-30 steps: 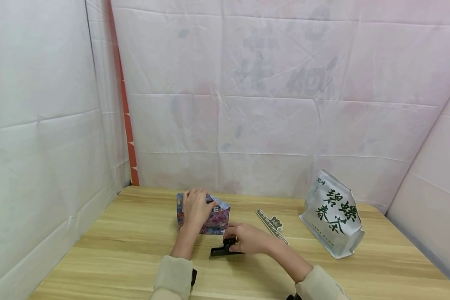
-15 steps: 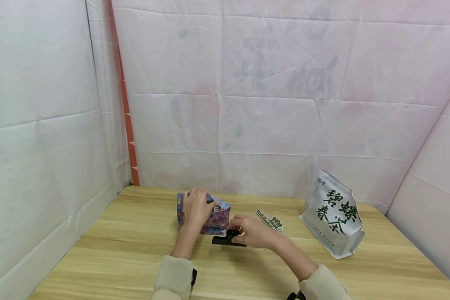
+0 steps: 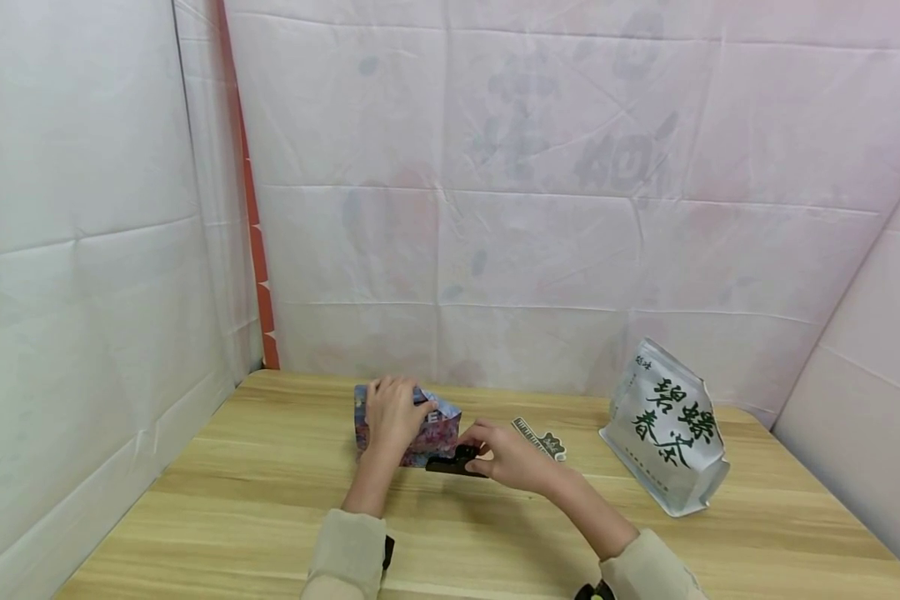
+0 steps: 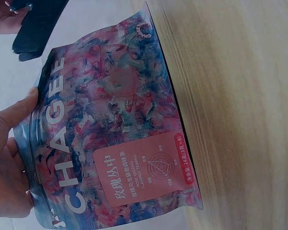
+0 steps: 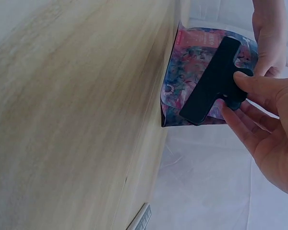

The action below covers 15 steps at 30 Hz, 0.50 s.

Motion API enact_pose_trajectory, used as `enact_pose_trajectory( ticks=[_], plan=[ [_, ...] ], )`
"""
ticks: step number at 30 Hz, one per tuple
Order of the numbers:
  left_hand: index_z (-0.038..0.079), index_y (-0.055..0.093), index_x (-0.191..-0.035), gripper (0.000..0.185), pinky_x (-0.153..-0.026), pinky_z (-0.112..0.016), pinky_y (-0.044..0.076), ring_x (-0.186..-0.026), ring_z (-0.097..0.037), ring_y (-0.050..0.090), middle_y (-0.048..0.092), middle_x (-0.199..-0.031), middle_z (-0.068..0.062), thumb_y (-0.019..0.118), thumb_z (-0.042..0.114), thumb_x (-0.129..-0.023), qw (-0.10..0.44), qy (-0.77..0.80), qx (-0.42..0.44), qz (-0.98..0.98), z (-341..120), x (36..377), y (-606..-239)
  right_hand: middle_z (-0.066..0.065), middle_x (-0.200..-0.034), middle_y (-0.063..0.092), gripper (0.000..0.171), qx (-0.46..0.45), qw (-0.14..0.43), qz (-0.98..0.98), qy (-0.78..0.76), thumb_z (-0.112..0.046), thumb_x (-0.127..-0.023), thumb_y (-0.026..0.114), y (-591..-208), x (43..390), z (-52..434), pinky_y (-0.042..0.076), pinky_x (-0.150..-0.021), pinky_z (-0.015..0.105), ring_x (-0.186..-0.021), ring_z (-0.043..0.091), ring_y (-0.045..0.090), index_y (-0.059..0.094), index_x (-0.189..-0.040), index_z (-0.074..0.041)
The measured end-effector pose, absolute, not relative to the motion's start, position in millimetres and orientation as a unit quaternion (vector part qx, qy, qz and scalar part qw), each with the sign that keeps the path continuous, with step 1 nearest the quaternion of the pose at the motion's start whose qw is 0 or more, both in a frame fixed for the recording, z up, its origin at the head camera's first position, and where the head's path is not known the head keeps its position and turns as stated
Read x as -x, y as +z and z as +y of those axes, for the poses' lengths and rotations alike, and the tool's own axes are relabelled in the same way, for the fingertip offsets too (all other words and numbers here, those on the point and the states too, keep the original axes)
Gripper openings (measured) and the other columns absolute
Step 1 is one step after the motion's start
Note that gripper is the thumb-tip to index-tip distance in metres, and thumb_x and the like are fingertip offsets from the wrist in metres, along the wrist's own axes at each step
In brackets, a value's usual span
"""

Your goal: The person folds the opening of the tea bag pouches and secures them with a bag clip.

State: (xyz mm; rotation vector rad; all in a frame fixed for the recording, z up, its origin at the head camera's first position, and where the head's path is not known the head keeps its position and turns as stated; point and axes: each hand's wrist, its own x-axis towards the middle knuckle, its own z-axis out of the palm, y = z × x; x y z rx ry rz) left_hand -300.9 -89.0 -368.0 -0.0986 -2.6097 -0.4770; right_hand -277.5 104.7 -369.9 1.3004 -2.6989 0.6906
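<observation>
A colorful pink-and-blue tea pouch [image 4: 117, 91] stands upright on the table, with "CHAGEE" printed across its front. My left hand [image 3: 392, 414] grips its folded top edge from above, thumb on the near side. In my right hand [image 3: 512, 457] is a black bulldog clip [image 5: 212, 86], pinched by its handles between thumb and fingers. The clip's long bar is in front of the pouch and overlaps its lower right part in the head view. From the left wrist, the clip appears above the pouch's printed front, near the top fold.
A flat clip with a piano-key pattern [image 3: 540, 440] lies on the wooden table [image 3: 270, 500] behind my right hand. Farther right stands a silver tea bag [image 3: 663, 433] with dark green characters. White cloth walls [image 3: 540, 250] enclose the table at the back and sides.
My right hand has lifted the black bulldog clip and moved it away from me, up to the pouch. My left hand keeps its grip on the pouch's top.
</observation>
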Motion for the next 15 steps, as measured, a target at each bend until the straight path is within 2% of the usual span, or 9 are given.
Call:
enact_pose_trajectory(
  ticks=[15],
  plan=[
    [0.015, 0.068, -0.095, 0.036, -0.095, -0.04, 0.031, -0.094, -0.022, 0.053, 0.064, -0.095, -0.001, 0.073, 0.044, -0.074, 0.234, -0.173, 0.035, -0.956, -89.9, 301.8, -368.3, 0.005, -0.097, 0.056, 0.027, -0.412, 0.113, -0.854, 0.297, -0.001, -0.081, 0.068, -373.0, 283.5, 109.1, 0.052, -0.074, 0.034, -0.088, 0.022, 0.06, 0.061, -0.107, 0.0]
  ],
)
